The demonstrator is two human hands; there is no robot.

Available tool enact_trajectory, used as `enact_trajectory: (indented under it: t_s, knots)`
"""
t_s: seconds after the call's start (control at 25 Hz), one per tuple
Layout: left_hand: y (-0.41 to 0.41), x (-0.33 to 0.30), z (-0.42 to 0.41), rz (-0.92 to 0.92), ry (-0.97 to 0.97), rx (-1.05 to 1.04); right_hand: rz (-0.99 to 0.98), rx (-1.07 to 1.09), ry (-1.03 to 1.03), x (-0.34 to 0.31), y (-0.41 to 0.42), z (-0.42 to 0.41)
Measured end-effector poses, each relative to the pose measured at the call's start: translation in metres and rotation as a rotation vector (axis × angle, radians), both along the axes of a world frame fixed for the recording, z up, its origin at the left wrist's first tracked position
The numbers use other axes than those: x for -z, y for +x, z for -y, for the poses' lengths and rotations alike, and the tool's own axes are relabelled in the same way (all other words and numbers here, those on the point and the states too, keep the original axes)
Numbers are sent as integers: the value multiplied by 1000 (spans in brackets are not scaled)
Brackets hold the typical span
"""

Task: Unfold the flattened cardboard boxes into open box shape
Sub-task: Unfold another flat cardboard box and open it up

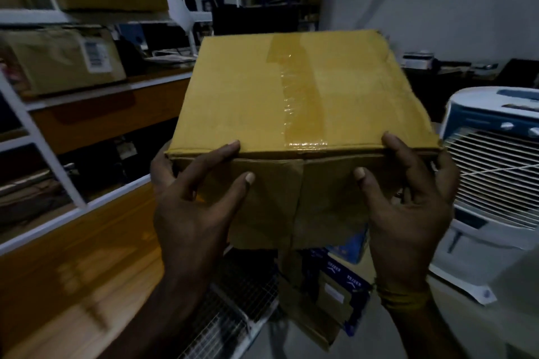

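I am holding a yellow-brown cardboard box (303, 90) up in the air in front of me, with nothing under it to carry it. It is already in box shape. Its big flat face looks up at me, and a strip of clear shiny tape (297, 93) runs down the middle of that face, from the far edge to the near edge. The side nearest me is darker, with a crease down its middle. My left hand (192, 207) grips the near left corner of the box. Its thumb presses on the near side and one finger lies along the top edge, and the other fingers go around the left side where I cannot see them. My right hand (408, 204) grips the near right corner the same way, with the thumb on the near side and a finger on the top edge. A yellow band (404, 296) sits on my right wrist. Under the box, lower down, lie more flat cardboard pieces (318, 294) with blue print. To my right stands a white air cooler (495, 172). To my left is a shelf rack (38, 125) with brown boxes (64, 58) on it.
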State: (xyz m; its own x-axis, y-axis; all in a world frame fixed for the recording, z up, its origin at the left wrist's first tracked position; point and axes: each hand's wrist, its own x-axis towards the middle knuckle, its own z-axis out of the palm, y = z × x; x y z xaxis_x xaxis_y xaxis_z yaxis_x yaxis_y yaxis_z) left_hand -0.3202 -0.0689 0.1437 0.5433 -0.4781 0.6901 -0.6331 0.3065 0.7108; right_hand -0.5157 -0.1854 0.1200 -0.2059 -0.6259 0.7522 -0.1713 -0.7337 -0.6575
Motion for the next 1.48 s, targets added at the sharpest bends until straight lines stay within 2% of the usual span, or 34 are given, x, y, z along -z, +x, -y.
enact_trajectory:
  t_s: [0.2, 0.36, 0.48, 0.64, 0.76, 0.84, 0.92, 1.04, 1.12, 1.36, 1.48]
  knots:
    - [47, 9, -38, -9, 59, -201, -65, -187, 64, 3, 68, -6]
    - [90, 17, -67, 47, 168, -456, -170, -388, 152, 16, 134, -9]
    - [120, 19, -79, 76, 232, -619, -220, -433, 156, 25, 187, -9]
    - [160, 24, -75, 160, 363, -801, -165, -433, 98, 17, 244, 0]
    - [188, 52, -68, 118, 225, -748, -145, -384, 10, 33, 270, 10]
    - [202, 88, -64, 69, 157, -668, -168, -428, 30, 64, 283, 19]
    - [211, 133, -62, 26, 209, -612, -230, -471, 174, 110, 291, 23]
    - [226, 201, -58, 65, 403, -563, -421, -479, 411, 176, 295, 26]
    - [230, 221, -52, 68, 470, -562, -503, -467, 452, 193, 299, 26]
    - [232, 180, -35, 54, 491, -715, -468, -371, 382, 159, 323, 36]
    - [232, 149, -33, 64, 513, -776, -528, -336, 352, 127, 331, 41]
